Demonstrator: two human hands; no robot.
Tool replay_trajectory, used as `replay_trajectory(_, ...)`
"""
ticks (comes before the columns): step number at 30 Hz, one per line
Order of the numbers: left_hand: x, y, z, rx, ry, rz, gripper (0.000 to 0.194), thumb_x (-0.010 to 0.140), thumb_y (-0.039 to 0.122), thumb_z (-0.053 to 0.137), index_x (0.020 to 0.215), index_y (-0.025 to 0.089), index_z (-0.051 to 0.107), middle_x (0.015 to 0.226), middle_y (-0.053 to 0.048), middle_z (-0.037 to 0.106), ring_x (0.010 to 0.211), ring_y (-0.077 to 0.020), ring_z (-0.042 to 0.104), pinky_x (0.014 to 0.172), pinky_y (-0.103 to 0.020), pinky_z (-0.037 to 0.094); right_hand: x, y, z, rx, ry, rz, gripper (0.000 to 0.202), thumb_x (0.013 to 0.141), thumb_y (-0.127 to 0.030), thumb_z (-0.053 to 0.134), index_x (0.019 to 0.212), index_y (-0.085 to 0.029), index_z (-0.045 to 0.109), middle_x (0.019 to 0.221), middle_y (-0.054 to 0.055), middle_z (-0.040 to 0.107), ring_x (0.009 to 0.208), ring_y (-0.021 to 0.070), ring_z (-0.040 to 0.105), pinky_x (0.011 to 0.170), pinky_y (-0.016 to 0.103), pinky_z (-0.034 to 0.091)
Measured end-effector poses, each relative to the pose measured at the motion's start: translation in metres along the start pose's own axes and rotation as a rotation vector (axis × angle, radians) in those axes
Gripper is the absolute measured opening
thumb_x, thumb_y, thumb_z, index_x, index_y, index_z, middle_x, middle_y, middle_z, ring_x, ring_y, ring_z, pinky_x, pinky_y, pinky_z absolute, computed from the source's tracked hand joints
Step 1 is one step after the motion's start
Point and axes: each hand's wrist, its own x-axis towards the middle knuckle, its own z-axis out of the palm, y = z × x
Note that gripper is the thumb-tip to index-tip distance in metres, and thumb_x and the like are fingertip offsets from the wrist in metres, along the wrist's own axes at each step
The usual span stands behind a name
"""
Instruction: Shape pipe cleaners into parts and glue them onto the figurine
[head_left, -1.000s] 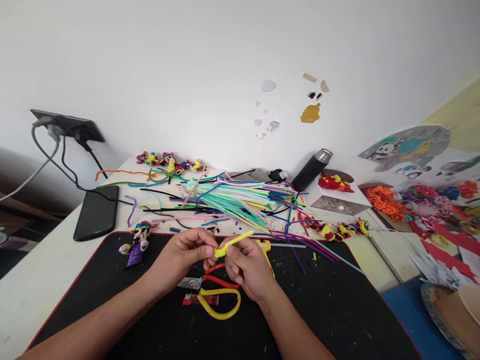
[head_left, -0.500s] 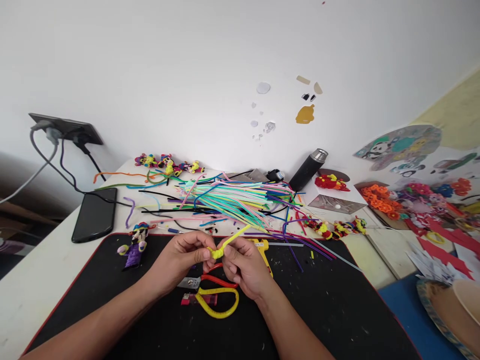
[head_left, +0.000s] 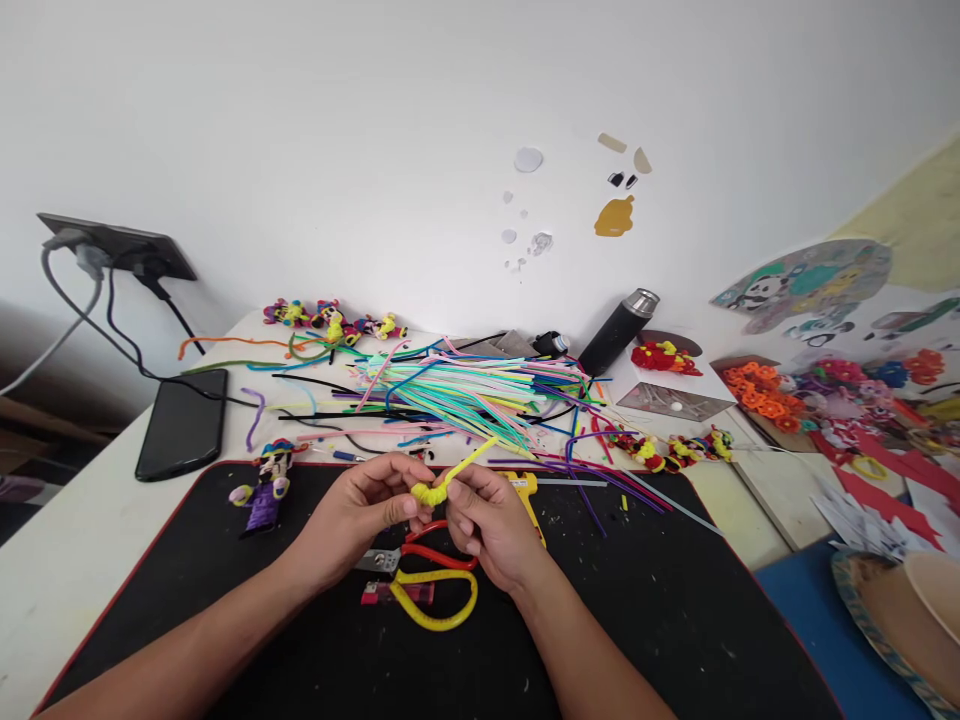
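A yellow pipe cleaner (head_left: 433, 494) is coiled into a small bundle between my hands, its straight end pointing up and to the right. My left hand (head_left: 375, 505) pinches the coiled part from the left. On the right, my right hand (head_left: 491, 520) grips it near the base of the straight end. Just below lie scissors (head_left: 436, 600) with one yellow and one red handle, resting over a pink lighter (head_left: 375, 593). A yellow glue gun (head_left: 527, 490) is partly hidden behind my right hand.
Behind the black mat (head_left: 637, 620) lies a heap of coloured pipe cleaners (head_left: 450, 390). A purple doll (head_left: 264, 500) and a phone (head_left: 182, 425) are at left. A black flask (head_left: 619, 330) leans near a box (head_left: 667, 400) at the back right.
The view has shifted slightly. The yellow coil looks more exposed between my fingers, and its straight end points a little more upward. Both hands still hold it.
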Motion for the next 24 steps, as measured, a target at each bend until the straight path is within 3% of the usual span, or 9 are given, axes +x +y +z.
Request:
replay_trajectory(10, -0.008, 0.008, 0.005, 0.439, 0.133, 0.201, 0.012, 0.078, 0.025, 0.086, 0.082, 0.018, 0.077, 0.076, -0.002, 0.074, 0.066, -0.0145, 0.068, 0.063, -0.021, 0.055, 0.000, 0.001, 0.001, -0.009, 0.016, 0.004, 0.035, 0.081, -0.045, 0.085, 0.089, -0.016, 0.068, 0.048, -0.011, 0.045, 0.036, 0.0029, 0.029, 0.036, 0.018, 0.019)
replay_trajectory(16, -0.013, 0.007, 0.003, 0.697, 0.138, 0.369, 0.003, 0.083, 0.022, 0.080, 0.080, 0.021, 0.078, 0.070, 0.001, 0.077, 0.060, -0.0131, 0.069, 0.059, -0.018, 0.052, -0.001, 0.001, 0.001, 0.025, -0.002, 0.023, 0.034, 0.081, -0.043, 0.086, 0.091, -0.016, 0.068, 0.048, -0.011, 0.046, 0.036, 0.0029, 0.030, 0.036, 0.017, 0.019)
replay_trajectory(24, -0.016, 0.007, 0.004, 0.720, 0.156, 0.375, 0.006, 0.084, 0.023, 0.079, 0.079, 0.021, 0.080, 0.069, -0.001, 0.078, 0.056, -0.0143, 0.070, 0.053, -0.018, 0.053, -0.002, 0.001, 0.002, 0.051, -0.017, 0.035, 0.031, 0.082, -0.040, 0.086, 0.090, -0.016, 0.068, 0.048, -0.011, 0.046, 0.036, 0.0028, 0.030, 0.036, 0.017, 0.018)
